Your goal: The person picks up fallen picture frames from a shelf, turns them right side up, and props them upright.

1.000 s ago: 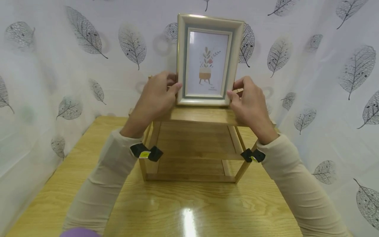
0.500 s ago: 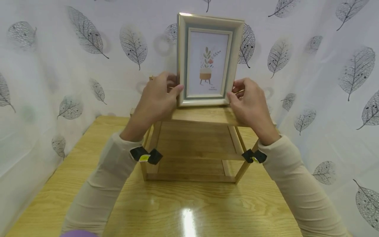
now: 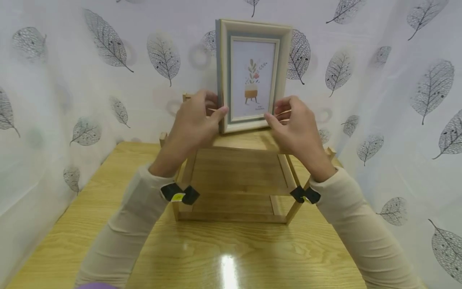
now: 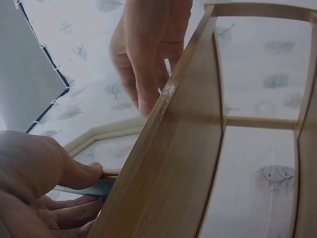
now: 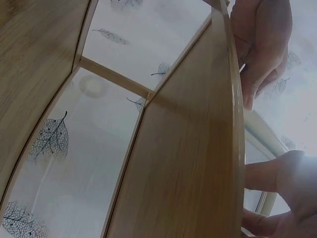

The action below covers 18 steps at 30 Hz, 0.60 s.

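A cream and grey-blue picture frame (image 3: pixel 254 76) with a potted-plant print stands upright at the top of a wooden rack (image 3: pixel 249 140). My left hand (image 3: pixel 195 124) pinches its lower left edge, thumb in front and fingers behind. At the lower right edge, my right hand (image 3: pixel 297 126) holds it with the thumb on the front; its other fingertips are partly hidden. The rack's board covers much of the frame in both wrist views. Whether the frame's base rests fully on the board I cannot tell.
The rack has lower shelves (image 3: pixel 238 170) and raised corner posts, one post (image 3: pixel 163 138) near my left wrist. It stands on a wood-grain table (image 3: pixel 202 253). A white leaf-patterned curtain (image 3: pixel 144 116) hangs behind and at both sides.
The frame has turned a little, showing more of its left side, its right edge moving leftward. My right hand has shifted left with it; my left hand has barely moved.
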Motion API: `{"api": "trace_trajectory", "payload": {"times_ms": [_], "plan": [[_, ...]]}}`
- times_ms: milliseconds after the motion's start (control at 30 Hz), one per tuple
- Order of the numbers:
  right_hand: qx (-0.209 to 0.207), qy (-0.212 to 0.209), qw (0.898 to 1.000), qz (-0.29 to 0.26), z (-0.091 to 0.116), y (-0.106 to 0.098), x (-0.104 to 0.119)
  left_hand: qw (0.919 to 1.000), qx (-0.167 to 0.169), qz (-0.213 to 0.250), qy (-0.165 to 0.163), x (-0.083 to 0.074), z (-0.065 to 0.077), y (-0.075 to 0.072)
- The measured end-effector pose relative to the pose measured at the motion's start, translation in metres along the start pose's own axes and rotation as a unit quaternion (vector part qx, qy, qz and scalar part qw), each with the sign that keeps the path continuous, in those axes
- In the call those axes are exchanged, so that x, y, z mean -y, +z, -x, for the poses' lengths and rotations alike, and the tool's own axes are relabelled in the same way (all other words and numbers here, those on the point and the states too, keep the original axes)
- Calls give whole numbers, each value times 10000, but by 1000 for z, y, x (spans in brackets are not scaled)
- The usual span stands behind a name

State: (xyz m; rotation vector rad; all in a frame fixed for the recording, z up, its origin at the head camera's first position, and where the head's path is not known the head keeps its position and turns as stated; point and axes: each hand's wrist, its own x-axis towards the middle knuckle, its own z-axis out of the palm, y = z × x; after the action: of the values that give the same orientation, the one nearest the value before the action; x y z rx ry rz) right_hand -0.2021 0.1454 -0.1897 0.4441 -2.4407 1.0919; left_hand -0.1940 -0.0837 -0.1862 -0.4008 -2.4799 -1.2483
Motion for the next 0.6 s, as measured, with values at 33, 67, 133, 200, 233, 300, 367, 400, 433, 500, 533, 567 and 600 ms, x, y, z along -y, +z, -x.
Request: {"api": "trace_trajectory", "payload": {"times_ms": [33, 67, 133, 200, 233, 300, 367, 400, 433, 500, 533, 567, 600], "plan": [[6, -65, 10000, -22, 1, 2, 1, 10000, -17, -7, 18, 0, 0, 1], [20, -124, 9999, -46, 1, 3, 2, 10000, -33, 13, 31, 0, 1, 1], [72, -231, 9997, -99, 3, 6, 5, 10000, -68, 19, 38, -2, 2, 3], [119, -327, 9993, -151, 6, 9, 6, 9999, -82, 48, 56, -3, 3, 4], [148, -400, 9989, -181, 7, 10, 7, 9999, -85, 80, 80, -4, 3, 5], [168, -559, 9981, -196, 9, 12, 8, 9998, -97, 131, 121, -5, 5, 7], [196, -683, 9973, -183, 11, 14, 10, 9997, -102, 181, 159, -7, 6, 9], [221, -740, 9969, -166, 12, 15, 11, 9996, -105, 206, 180, -7, 7, 10], [246, -785, 9965, -145, 12, 16, 12, 9995, -117, 217, 203, -8, 7, 11], [327, -791, 9963, -87, 13, 17, 14, 9994, -133, 221, 236, -9, 8, 12], [374, -785, 9962, -72, 13, 18, 15, 9993, -141, 210, 262, -9, 8, 13], [415, -790, 9960, -59, 13, 18, 16, 9992, -146, 219, 296, -9, 8, 14], [451, -797, 9958, -46, 13, 19, 17, 9991, -142, 231, 321, -10, 8, 14]]}}
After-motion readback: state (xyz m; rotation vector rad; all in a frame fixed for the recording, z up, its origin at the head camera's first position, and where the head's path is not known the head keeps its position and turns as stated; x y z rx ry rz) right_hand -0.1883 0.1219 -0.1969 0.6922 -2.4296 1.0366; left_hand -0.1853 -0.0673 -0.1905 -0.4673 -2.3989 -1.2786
